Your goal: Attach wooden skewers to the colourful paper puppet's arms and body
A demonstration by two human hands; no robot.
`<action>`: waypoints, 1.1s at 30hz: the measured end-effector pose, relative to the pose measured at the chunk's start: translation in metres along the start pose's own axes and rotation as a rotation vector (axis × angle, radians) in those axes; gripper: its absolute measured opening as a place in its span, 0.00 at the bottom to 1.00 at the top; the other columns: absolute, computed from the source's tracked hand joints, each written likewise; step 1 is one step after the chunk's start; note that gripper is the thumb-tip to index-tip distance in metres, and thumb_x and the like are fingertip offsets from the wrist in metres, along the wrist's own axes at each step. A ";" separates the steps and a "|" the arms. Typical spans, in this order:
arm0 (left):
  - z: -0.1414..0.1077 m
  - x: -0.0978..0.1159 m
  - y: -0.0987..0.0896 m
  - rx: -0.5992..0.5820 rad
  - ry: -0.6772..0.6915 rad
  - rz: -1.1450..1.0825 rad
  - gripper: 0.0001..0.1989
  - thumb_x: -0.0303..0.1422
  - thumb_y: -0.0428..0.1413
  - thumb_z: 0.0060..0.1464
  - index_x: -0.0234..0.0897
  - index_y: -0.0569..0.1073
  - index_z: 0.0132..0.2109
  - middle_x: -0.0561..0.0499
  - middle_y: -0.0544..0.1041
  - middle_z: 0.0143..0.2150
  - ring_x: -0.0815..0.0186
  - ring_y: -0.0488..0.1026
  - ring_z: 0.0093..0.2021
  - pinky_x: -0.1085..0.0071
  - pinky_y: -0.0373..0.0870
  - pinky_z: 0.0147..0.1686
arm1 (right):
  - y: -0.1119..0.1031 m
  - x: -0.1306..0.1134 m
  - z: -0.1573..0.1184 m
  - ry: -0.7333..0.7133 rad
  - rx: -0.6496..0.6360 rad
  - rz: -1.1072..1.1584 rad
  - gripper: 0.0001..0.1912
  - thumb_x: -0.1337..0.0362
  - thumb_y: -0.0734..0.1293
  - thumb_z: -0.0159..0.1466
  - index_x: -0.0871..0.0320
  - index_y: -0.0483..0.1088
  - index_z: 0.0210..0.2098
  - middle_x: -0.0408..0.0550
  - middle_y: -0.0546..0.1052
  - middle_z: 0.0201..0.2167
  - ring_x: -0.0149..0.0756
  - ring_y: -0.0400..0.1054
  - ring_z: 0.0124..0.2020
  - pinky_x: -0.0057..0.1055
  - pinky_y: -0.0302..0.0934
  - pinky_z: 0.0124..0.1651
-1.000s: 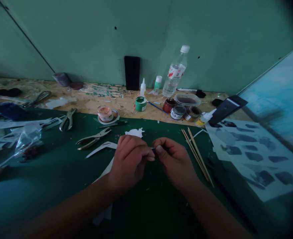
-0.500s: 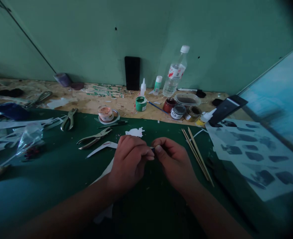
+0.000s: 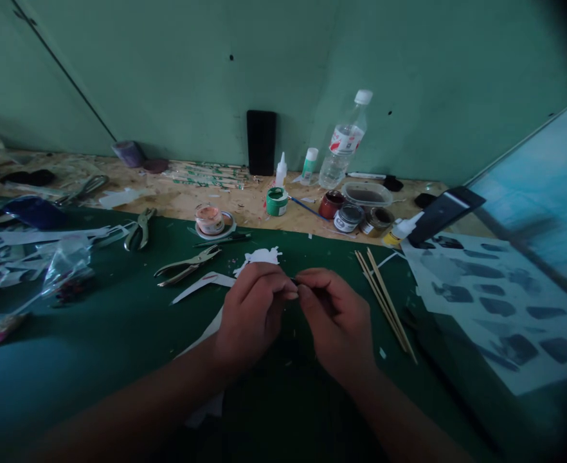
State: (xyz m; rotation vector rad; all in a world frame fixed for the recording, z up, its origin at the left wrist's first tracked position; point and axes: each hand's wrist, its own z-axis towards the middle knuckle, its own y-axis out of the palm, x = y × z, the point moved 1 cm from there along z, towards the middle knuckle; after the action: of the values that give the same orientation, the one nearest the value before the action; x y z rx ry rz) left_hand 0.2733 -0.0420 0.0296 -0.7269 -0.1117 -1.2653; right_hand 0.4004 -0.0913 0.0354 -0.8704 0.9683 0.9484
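Observation:
Over the dark green mat [image 3: 119, 308], my left hand [image 3: 254, 308] and my right hand [image 3: 336, 315] meet at the fingertips. Both are closed in a pinch around a tiny dark item, too small and hidden to name. Just beyond my left hand lies a white paper cutout [image 3: 265, 255]. A bent white strip [image 3: 204, 283] and silver pliers [image 3: 189, 263] are to its left. Thin wooden sticks [image 3: 384, 302] lie to the right of my right hand.
Paint jars [image 3: 347, 218], a green paint jar [image 3: 276, 202], a water bottle [image 3: 344, 148] and an upright black phone [image 3: 261, 143] stand at the back. Plastic bags [image 3: 66, 263] and paper scraps lie left. A printed sheet [image 3: 500, 302] lies right.
The whole view has shifted slightly, so objects appear a little further right. My fingertips have closed nearer together around the small item.

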 end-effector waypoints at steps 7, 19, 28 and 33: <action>0.004 -0.006 -0.001 0.055 0.026 0.026 0.07 0.20 0.54 0.56 0.37 0.71 0.35 0.51 0.72 0.34 0.71 0.71 0.35 0.74 0.71 0.36 | 0.001 0.001 0.000 0.064 -0.048 0.178 0.06 0.65 0.65 0.63 0.54 0.74 0.38 0.48 0.74 0.41 0.36 0.70 0.42 0.32 0.67 0.40; -0.004 -0.012 0.002 0.117 -0.226 -0.207 0.10 0.23 0.59 0.53 0.39 0.69 0.40 0.54 0.74 0.35 0.70 0.73 0.35 0.72 0.73 0.35 | 0.001 0.005 0.004 0.093 -0.045 0.121 0.07 0.66 0.69 0.59 0.53 0.73 0.38 0.44 0.76 0.37 0.32 0.71 0.39 0.30 0.68 0.42; -0.008 -0.016 -0.001 -0.082 -0.209 -0.354 0.17 0.22 0.54 0.53 0.39 0.64 0.49 0.47 0.70 0.42 0.66 0.72 0.40 0.65 0.72 0.40 | -0.006 0.009 0.008 0.029 0.008 -0.033 0.09 0.66 0.71 0.58 0.51 0.75 0.39 0.43 0.78 0.37 0.33 0.72 0.38 0.32 0.68 0.42; -0.003 -0.016 -0.003 -0.266 -0.158 -0.131 0.05 0.25 0.54 0.56 0.37 0.69 0.40 0.51 0.74 0.34 0.68 0.71 0.35 0.69 0.68 0.35 | -0.010 0.008 0.009 0.021 0.028 -0.041 0.04 0.67 0.71 0.58 0.53 0.75 0.33 0.43 0.78 0.34 0.33 0.72 0.37 0.31 0.68 0.40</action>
State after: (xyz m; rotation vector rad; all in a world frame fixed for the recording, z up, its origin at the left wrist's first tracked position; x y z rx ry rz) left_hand 0.2638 -0.0308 0.0209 -1.0639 -0.1226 -1.3611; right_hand 0.4142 -0.0845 0.0320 -0.8751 0.9764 0.8905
